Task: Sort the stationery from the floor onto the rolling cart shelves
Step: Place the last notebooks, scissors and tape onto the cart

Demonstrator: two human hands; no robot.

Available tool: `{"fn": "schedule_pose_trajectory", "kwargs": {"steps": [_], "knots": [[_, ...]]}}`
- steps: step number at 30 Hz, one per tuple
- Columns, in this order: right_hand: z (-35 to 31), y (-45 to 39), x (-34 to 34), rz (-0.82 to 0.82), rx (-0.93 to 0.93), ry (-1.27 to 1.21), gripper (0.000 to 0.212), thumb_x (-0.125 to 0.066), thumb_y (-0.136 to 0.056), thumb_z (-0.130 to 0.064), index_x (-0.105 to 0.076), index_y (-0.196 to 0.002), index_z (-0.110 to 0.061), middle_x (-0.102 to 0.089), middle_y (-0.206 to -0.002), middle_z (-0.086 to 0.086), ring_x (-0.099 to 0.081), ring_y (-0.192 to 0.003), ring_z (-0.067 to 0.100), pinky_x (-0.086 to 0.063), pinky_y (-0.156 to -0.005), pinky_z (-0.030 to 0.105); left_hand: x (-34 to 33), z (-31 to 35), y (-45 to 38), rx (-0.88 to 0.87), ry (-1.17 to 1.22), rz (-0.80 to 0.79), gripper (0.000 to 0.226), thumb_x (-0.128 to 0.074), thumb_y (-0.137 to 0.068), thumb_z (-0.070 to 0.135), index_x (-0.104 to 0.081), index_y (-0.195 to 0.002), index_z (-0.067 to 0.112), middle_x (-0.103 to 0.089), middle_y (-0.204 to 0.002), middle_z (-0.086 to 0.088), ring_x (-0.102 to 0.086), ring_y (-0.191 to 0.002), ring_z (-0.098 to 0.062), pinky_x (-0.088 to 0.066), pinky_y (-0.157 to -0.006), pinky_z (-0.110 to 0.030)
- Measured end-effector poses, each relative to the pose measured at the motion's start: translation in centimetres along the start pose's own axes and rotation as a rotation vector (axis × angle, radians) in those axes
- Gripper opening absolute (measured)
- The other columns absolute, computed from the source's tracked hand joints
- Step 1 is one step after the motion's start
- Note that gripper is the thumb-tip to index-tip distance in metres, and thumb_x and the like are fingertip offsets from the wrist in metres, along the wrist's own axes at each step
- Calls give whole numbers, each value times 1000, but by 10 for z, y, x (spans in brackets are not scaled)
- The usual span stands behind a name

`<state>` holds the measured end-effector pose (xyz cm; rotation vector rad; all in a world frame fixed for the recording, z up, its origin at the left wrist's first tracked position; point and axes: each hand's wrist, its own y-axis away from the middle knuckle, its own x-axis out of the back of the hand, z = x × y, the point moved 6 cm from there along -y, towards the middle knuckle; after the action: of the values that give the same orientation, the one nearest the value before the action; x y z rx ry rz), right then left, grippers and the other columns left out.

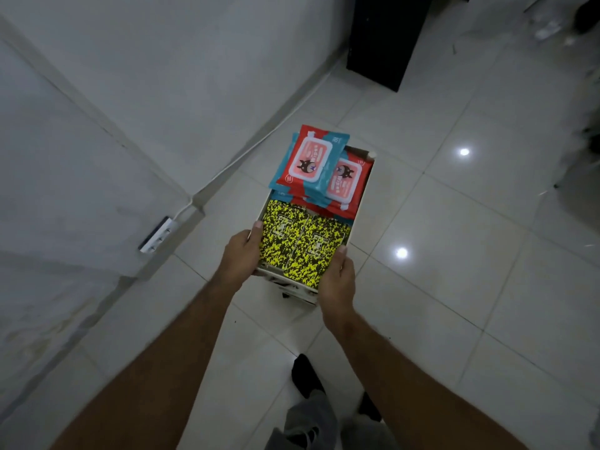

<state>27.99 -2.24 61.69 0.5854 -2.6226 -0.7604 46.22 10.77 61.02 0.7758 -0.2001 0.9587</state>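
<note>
On the top shelf of the cart (354,228), two yellow-black packs (303,243) are lying side by side at the near end, and red-blue pouches (313,160) are piling up at the far end, the topmost one overhanging the far-left rim. The left hand (238,254) is gripping the left edge of the packs, thumb lying on top; the right hand (337,280) is holding their near right corner, fingers curling under, so both grips are closing on the packs. Judging by the full shelf and the bare floor (454,287) in view, sorting is nearing its end; the lower shelves are hidden, so what is left cannot be told. Each pack is carrying a framed label and each pouch a cartoon flap with characters, but the writing is too small to read. A power strip (158,234) is lying by the wall.
</note>
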Motion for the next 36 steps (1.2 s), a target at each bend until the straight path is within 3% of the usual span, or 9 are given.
{"fn": "schedule_pose_trajectory", "kwargs": {"steps": [4,10,13,15,21,24,28,33,36], "knots": [[1,-6,3,6,47,46,54,-24,-104,-57,-57,-105,-14,-57,-84,3,-53,-74,15,-42,-64,28,-5,4,6,-1,57,-1,65,-37,-99,67,-68,-100,9,-71,-91,-24,-74,-70,-31,-63,-58,-47],[-6,-11,6,-11,70,87,58,-23,-103,-58,-59,-111,-14,-61,-90,4,-57,-80,14,-44,-68,28,-11,7,11,6,112,23,67,-38,-102,60,-63,-106,-2,-64,-102,-33,-71,-83,-42,-60,-51,-36],[-16,-20,13,-34,71,93,42,-24,-106,-51,-53,-105,-22,-56,-85,-6,-50,-74,1,-39,-62,21,-17,13,11,17,110,36,68,-36,-100,65,-64,-104,3,-66,-99,-28,-72,-81,-38,-62,-54,-44],[-25,-29,16,-57,82,106,37,-24,-106,-52,-50,-104,-25,-52,-83,-10,-46,-74,-3,-41,-66,27,-21,17,7,11,96,52,72,-34,-93,75,-67,-97,11,-71,-92,-19,-72,-80,-35,-62,-62,-54],[-40,-66,20,-90,121,157,50,-23,-104,-59,-57,-107,-22,-61,-92,-5,-57,-85,11,-45,-79,32,-36,27,-13,21,84,111,82,-29,-82,88,-67,-90,15,-72,-83,-8,-72,-76,-31,-61,-69,-56],[-49,-80,19,-108,119,157,51,-23,-104,-58,-55,-105,-19,-60,-90,-5,-57,-83,11,-44,-77,32,-35,44,-17,26,52,158,80,-30,-87,83,-66,-85,12,-69,-78,-10,-72,-72,-33,-61,-63,-55],[-58,-88,13,-138,124,165,58,-23,-103,-60,-57,-107,-13,-61,-88,3,-58,-79,16,-43,-69,31,-29,67,-16,57,62,200,62,-37,-102,60,-63,-85,6,-58,-70,-10,-71,-67,-34,-61,-51,-48],[-56,-89,15,-147,126,149,51,-26,-104,-54,-57,-105,-15,-62,-88,4,-57,-76,14,-42,-64,29,-34,70,-13,73,71,199,59,-37,-104,53,-64,-97,1,-64,-79,-18,-71,-59,-25,-57,-45,-31],[-50,-84,15,-158,122,135,51,-25,-105,-54,-57,-106,-14,-60,-86,0,-57,-76,12,-41,-64,28,-34,63,-8,82,74,199,57,-38,-104,53,-64,-102,2,-69,-86,-20,-72,-62,-26,-57,-45,-32]]}}
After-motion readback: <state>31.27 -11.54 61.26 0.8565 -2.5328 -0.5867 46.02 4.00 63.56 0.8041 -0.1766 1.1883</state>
